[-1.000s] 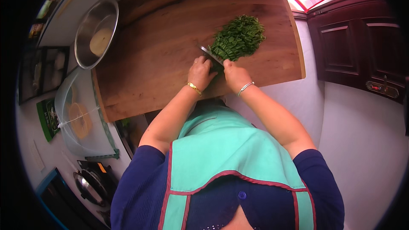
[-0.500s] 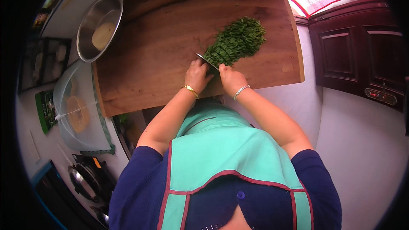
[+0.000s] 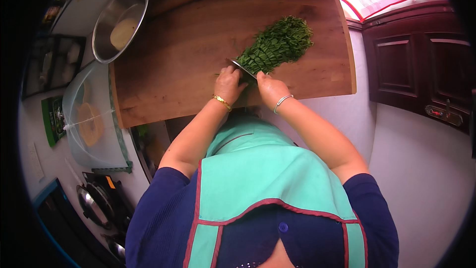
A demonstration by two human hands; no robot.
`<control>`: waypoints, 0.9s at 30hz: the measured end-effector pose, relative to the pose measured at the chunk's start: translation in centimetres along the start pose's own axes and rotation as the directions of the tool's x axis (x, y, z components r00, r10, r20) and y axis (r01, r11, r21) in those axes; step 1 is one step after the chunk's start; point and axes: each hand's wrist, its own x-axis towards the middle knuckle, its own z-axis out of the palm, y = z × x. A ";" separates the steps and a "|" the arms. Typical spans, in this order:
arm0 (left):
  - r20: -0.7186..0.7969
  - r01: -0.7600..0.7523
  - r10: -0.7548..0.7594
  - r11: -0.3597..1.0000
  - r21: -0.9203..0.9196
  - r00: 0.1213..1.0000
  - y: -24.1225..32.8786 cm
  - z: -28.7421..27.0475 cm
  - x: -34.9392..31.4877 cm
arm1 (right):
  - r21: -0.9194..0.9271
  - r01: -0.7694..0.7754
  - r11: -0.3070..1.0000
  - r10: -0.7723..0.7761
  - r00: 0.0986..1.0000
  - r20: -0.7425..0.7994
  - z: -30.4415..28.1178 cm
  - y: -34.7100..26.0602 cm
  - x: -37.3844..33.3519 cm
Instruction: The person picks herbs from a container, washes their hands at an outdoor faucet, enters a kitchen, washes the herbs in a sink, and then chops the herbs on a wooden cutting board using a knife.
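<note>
My right hand (image 3: 271, 91) is closed round the handle of a knife (image 3: 245, 69), its narrow blade slanting up to the left. Just left of the blade, the curled fingers of my left hand (image 3: 228, 86) hold down a bunch of greens that is mostly hidden under hand and knife. Chopped leafy greens (image 3: 280, 42) lie in a long heap beyond the blade, stretching up and to the right. All of this rests on a large brown wooden board (image 3: 183, 44), near its front edge.
A steel bowl with a pale lump of dough-like stuff (image 3: 123, 34) stands at the board's far left corner. Left of the board are a see-through mesh food cover (image 3: 94, 119) and pans (image 3: 94, 206). A dark red wooden door (image 3: 416, 67) stands to the right.
The view has shifted slightly. Both hands and the knife keep nearly the same place against the greens, with the blade still at the near end of the heap.
</note>
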 end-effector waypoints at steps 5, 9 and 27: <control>-0.057 -0.024 0.021 0.998 -0.052 0.998 -0.3 -0.2 -0.6 | 0.116 -0.035 0.993 0.046 0.994 -0.096 1.2 -0.1 0.7; -0.086 0.039 -0.041 0.999 -0.021 0.995 -0.3 -1.8 -1.1 | 0.014 0.031 0.999 -0.031 0.999 -0.017 -2.6 -0.6 -0.6; -0.055 -0.032 0.033 0.999 0.021 0.998 -1.7 0.2 -2.4 | 0.219 -0.034 0.975 0.062 0.990 -0.123 -0.2 1.1 -2.1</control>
